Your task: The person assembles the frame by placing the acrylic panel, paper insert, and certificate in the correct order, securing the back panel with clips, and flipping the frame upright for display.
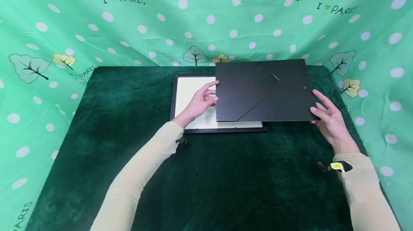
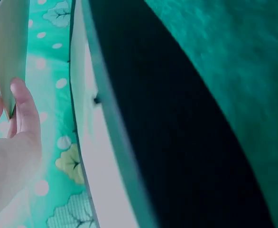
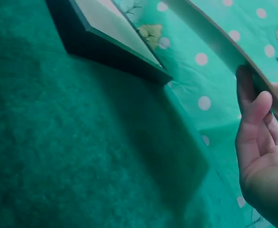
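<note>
A black picture-frame backing board point(image 1: 258, 93) with a diagonal stand flap is held up between both hands. My left hand point(image 1: 199, 104) pinches its left edge, fingers on one face and thumb on the other. At the lower right corner my right hand point(image 1: 333, 123) grips the board, as the right wrist view also shows with the board's thin edge point(image 3: 234, 45). Beneath it on the table lies a black picture frame point(image 1: 222, 130), its recess filled by a white sheet point(image 1: 185, 96). The board hangs above the frame's right part, shifted to the right, and hides much of it.
A dark green velvety cloth point(image 1: 206, 181) covers the table. Behind it and at both sides hangs a light green curtain point(image 1: 193, 16) with white dots and printed trees. The board casts a shadow on the cloth right of the frame.
</note>
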A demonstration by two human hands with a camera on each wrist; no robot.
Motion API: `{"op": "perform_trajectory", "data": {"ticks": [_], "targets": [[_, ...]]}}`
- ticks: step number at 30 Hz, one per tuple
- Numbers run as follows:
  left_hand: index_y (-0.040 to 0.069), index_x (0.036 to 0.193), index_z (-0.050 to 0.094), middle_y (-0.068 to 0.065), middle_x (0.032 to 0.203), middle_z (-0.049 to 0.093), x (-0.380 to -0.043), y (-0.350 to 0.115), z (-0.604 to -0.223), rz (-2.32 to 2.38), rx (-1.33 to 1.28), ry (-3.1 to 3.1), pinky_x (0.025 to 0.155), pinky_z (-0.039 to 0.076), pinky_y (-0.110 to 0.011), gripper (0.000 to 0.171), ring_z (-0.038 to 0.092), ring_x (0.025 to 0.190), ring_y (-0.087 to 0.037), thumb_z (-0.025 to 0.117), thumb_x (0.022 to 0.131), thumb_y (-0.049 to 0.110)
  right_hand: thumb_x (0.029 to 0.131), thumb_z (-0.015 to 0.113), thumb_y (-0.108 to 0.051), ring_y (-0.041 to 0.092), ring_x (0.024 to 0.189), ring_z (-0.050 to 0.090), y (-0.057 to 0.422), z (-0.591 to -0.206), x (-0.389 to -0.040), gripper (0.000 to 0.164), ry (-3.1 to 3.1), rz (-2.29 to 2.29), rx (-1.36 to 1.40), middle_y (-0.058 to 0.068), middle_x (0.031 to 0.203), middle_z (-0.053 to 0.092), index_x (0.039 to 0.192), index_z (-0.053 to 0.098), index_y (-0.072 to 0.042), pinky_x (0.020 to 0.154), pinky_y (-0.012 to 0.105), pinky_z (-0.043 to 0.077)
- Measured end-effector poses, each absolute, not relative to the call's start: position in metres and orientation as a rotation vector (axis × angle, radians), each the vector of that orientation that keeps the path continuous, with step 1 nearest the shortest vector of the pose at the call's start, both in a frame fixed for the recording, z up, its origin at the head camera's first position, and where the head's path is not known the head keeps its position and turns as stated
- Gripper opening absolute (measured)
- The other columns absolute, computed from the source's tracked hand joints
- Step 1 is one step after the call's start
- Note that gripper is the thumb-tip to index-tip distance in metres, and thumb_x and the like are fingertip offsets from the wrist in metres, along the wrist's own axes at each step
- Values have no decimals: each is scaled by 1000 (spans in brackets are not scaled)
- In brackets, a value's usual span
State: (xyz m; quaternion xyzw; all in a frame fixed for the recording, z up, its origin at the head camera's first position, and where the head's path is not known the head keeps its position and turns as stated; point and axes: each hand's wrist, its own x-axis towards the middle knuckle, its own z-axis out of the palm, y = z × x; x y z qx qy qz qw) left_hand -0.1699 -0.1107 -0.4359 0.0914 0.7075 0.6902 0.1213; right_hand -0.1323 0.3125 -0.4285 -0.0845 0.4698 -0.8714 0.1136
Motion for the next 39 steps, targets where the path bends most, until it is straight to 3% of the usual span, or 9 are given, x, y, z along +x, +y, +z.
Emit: {"op": "perform_trajectory", "data": {"ticks": [6,11,19,26,33,39], "targets": [[14,149,37,-19,118,57,-164,-141,-423,1979,278,2120,76,54,-36,58,62,84,-20,52,96,-4,96,51,7,11,82,68,284,-424,-131,60,1971,-2207,-213,0,105,69,150,34,-11,60,22,51],[17,150,36,-18,122,57,-160,-172,-418,1887,254,2246,75,54,-36,59,62,87,-21,52,97,-3,95,57,0,4,78,67,256,-423,-132,65,2348,-1828,-228,-9,100,66,152,28,-10,57,21,49],[10,153,27,-24,118,57,-151,-210,-427,1764,191,2357,76,53,-44,66,60,78,-16,51,95,-9,97,57,-8,10,70,63,215,-426,-135,66,2529,-1523,-273,24,109,61,154,22,-12,56,31,50],[10,153,27,-25,119,55,-147,-226,-442,1710,68,2357,70,52,-31,63,58,78,-14,50,96,-6,98,56,-9,18,64,59,192,-434,-137,67,2484,-1446,-225,24,109,61,154,18,-13,55,34,47],[8,153,27,-27,125,55,-142,-230,-449,1655,23,2302,73,52,-29,61,59,86,-17,51,98,-3,99,53,-10,19,76,63,192,-441,-137,67,2338,-1444,-138,27,114,57,155,15,-7,61,33,50],[8,149,35,-24,121,57,-138,-229,-449,1590,-37,2336,76,54,-32,56,62,87,-19,53,97,0,99,53,-13,17,73,55,191,-439,-138,65,2344,-1400,-100,22,113,53,154,18,-8,62,32,47]]}}
